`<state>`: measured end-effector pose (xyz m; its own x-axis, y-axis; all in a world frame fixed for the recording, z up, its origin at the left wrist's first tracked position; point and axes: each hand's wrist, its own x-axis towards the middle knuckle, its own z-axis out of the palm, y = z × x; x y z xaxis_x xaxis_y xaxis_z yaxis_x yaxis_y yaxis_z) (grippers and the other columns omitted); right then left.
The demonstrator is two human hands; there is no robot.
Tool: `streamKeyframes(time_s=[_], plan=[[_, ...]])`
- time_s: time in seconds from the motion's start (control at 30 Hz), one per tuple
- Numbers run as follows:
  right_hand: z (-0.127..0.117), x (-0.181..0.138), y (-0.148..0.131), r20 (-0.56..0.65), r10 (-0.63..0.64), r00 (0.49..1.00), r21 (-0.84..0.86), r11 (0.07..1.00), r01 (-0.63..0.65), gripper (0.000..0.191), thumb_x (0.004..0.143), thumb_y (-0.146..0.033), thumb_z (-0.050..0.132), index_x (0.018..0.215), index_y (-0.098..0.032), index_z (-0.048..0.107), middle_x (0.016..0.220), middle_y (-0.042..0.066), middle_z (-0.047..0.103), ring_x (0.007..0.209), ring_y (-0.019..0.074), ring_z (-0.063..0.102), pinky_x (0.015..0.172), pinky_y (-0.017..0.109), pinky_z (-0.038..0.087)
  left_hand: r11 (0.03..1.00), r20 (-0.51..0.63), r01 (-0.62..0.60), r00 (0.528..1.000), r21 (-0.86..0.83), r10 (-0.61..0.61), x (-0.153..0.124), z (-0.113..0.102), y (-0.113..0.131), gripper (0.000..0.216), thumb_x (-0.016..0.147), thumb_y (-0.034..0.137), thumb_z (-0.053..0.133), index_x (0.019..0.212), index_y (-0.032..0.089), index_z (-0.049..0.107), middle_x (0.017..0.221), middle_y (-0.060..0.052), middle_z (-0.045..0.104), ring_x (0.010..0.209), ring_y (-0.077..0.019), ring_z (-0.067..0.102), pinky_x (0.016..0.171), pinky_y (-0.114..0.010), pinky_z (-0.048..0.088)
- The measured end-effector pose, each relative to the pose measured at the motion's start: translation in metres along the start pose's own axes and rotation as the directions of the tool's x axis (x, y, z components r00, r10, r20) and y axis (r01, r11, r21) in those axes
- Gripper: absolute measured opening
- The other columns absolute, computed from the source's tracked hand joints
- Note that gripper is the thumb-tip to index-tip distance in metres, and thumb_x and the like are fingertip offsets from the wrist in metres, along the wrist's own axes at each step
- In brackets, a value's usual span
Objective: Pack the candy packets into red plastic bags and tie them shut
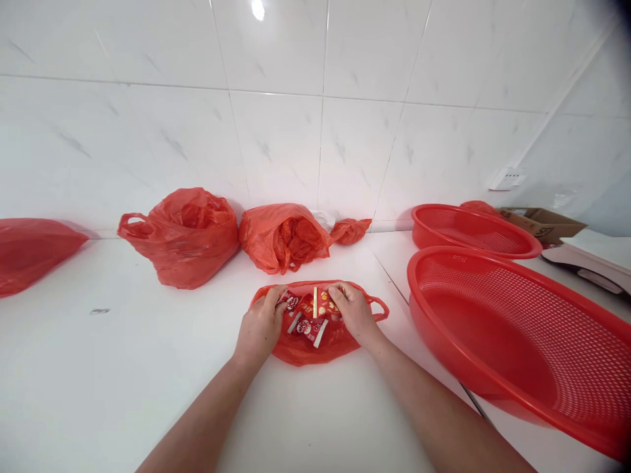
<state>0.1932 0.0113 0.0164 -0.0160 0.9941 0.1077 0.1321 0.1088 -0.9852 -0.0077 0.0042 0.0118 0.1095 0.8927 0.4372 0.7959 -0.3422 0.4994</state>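
A small red plastic bag [300,351] lies open on the white counter in front of me, with several small red and white packets [310,322] showing in its mouth. My left hand [259,326] grips the bag's left rim, its fingers curled over the edge beside a packet. My right hand [353,312] holds the right rim, fingertips pinched on a red and yellow packet [325,299]. The bag's right handle loop [379,307] sticks out past my right hand.
Two fuller red bags [185,236] [283,236] and a small knotted one [350,230] stand against the tiled wall; another red bag [29,253] lies far left. Two red perforated basins [517,328] [473,230] sit on the right, with a cardboard box [542,223] behind.
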Motion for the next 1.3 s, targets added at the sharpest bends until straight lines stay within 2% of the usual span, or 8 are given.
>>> streamKeyframes(time_s=[0.23, 0.33, 0.43, 0.57, 0.8, 0.97, 1.1, 1.3], plan=[[-0.004, -0.003, -0.005, 0.032, -0.052, 0.998, 0.060, 0.997, 0.050, 0.031, 0.087, -0.042, 0.038, 0.095, -0.023, 0.061, 0.091, 0.003, 0.061, 0.076, 0.0176, 0.057, 0.059, 0.028, 0.048, 0.978, 0.026, -0.210, 0.977, -0.011, 0.210, 0.000, 0.000, 0.001, 0.018, 0.083, 0.035, 0.055, 0.095, 0.023, 0.060, 0.096, -0.004, 0.066, 0.091, -0.0212, 0.059, 0.079, -0.035, 0.047], [-0.006, -0.005, -0.010, 0.069, -0.108, 0.992, 0.000, 0.994, 0.109, 0.030, 0.087, -0.037, 0.037, 0.096, -0.023, 0.061, 0.088, 0.002, 0.061, 0.081, 0.0181, 0.056, 0.064, 0.027, 0.046, 0.974, -0.041, -0.221, 0.975, -0.042, 0.220, 0.000, -0.003, 0.003, 0.030, 0.082, 0.041, 0.056, 0.104, 0.021, 0.059, 0.101, -0.006, 0.066, 0.096, -0.0227, 0.058, 0.084, -0.038, 0.047], [-0.004, -0.007, -0.014, 0.154, -0.132, 0.979, -0.040, 0.989, 0.140, 0.027, 0.088, -0.041, 0.039, 0.085, -0.021, 0.058, 0.074, 0.000, 0.055, 0.069, 0.0153, 0.051, 0.059, 0.026, 0.041, 0.967, -0.088, -0.242, 0.968, -0.078, 0.235, -0.001, -0.003, 0.004, 0.041, 0.082, 0.042, 0.057, 0.115, 0.020, 0.055, 0.108, -0.008, 0.064, 0.103, -0.0244, 0.056, 0.089, -0.041, 0.045], [0.003, -0.011, -0.013, 0.257, -0.176, 0.950, -0.093, 0.974, 0.206, 0.030, 0.086, -0.043, 0.044, 0.067, -0.020, 0.043, 0.063, -0.003, 0.040, 0.058, 0.0114, 0.037, 0.052, 0.024, 0.032, 0.938, -0.003, -0.292, 0.955, -0.188, 0.297, -0.003, -0.001, 0.007, 0.061, 0.073, 0.045, 0.067, 0.126, 0.020, 0.049, 0.116, -0.009, 0.061, 0.108, -0.0258, 0.054, 0.094, -0.043, 0.042], [0.007, -0.011, -0.011, 0.184, -0.181, 0.966, -0.145, 0.967, 0.209, 0.036, 0.084, -0.042, 0.047, 0.062, -0.021, 0.028, 0.059, -0.005, 0.030, 0.054, 0.0101, 0.030, 0.048, 0.023, 0.028, 0.937, 0.187, -0.019, 0.978, -0.349, 0.090, -0.009, 0.001, 0.024, 0.024, 0.076, 0.030, 0.063, 0.099, 0.024, 0.065, 0.088, -0.002, 0.067, 0.083, -0.0198, 0.060, 0.078, -0.034, 0.047], [0.006, -0.009, -0.011, 0.187, -0.174, 0.967, -0.081, 0.978, 0.192, 0.034, 0.084, -0.046, 0.046, 0.063, -0.021, 0.036, 0.059, -0.004, 0.039, 0.054, 0.0105, 0.039, 0.050, 0.023, 0.033, 0.864, 0.230, 0.133, 0.973, -0.486, -0.020, -0.009, 0.002, 0.028, 0.014, 0.072, 0.021, 0.061, 0.086, 0.022, 0.065, 0.079, 0.001, 0.066, 0.072, -0.0166, 0.059, 0.067, -0.029, 0.047], [0.005, -0.010, -0.011, 0.261, -0.160, 0.952, 0.029, 0.987, 0.158, 0.033, 0.087, -0.048, 0.041, 0.071, -0.021, 0.049, 0.062, -0.001, 0.054, 0.059, 0.0141, 0.053, 0.055, 0.027, 0.041, 0.738, 0.246, 0.241, 0.964, -0.630, -0.105, -0.008, 0.000, 0.029, 0.015, 0.076, 0.027, 0.059, 0.088, 0.019, 0.063, 0.079, -0.001, 0.066, 0.072, -0.0167, 0.060, 0.066, -0.028, 0.048], [0.011, -0.016, -0.011, 0.280, -0.115, 0.953, -0.085, 0.986, 0.145, 0.023, 0.071, -0.040, 0.066, 0.077, -0.020, 0.056, 0.066, -0.002, 0.056, 0.059, 0.0133, 0.051, 0.053, 0.025, 0.041, 0.535, 0.253, 0.293, 0.956, -0.792, -0.149, -0.007, -0.002, 0.033, 0.024, 0.082, 0.040, 0.055, 0.088, 0.017, 0.060, 0.076, -0.001, 0.065, 0.069, -0.0161, 0.060, 0.064, -0.028, 0.049]])
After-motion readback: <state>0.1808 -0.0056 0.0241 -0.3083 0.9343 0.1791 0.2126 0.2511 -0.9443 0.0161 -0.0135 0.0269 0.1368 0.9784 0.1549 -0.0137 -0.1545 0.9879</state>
